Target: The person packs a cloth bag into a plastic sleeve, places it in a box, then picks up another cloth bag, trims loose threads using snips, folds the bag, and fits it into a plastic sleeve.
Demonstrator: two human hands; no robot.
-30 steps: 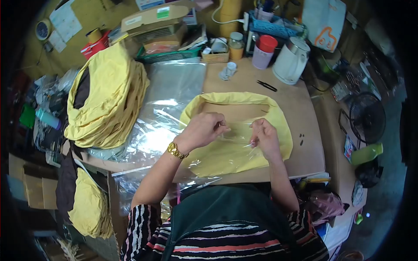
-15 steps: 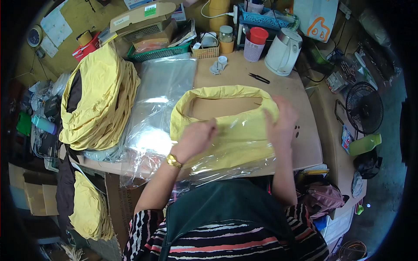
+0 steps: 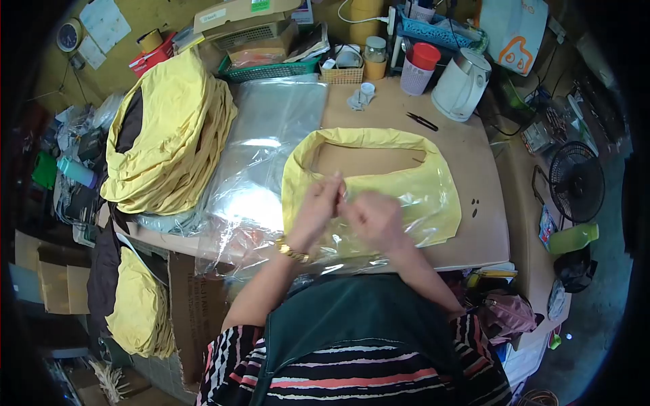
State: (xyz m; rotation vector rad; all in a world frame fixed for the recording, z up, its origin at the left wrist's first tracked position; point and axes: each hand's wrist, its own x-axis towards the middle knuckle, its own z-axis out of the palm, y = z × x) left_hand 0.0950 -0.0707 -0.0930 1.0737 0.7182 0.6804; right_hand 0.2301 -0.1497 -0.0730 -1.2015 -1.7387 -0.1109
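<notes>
A yellow cloth piece (image 3: 433,196) with a long oval opening lies flat on the brown table, and clear plastic film covers its lower part. Over its middle, my left hand (image 3: 321,206), with a gold watch on the wrist, is closed in a pinch on the edge of the clear plastic. Close beside it on the right, my right hand (image 3: 374,218) is closed and slightly blurred; what its fingers hold is too small to make out. Left of the cloth lie shiny clear plastic sheets (image 3: 277,108).
A tall pile of yellow cloth (image 3: 166,135) stands at the left. Black snips (image 3: 422,122) lie near a white kettle (image 3: 462,84) and a red-lidded cup (image 3: 421,68). Baskets and a cardboard box line the back. A black fan (image 3: 576,181) is at the right.
My right hand has moved left from the cloth's right side to beside my left hand. The plastic now lies over the cloth's lower part, and both hands are closed.
</notes>
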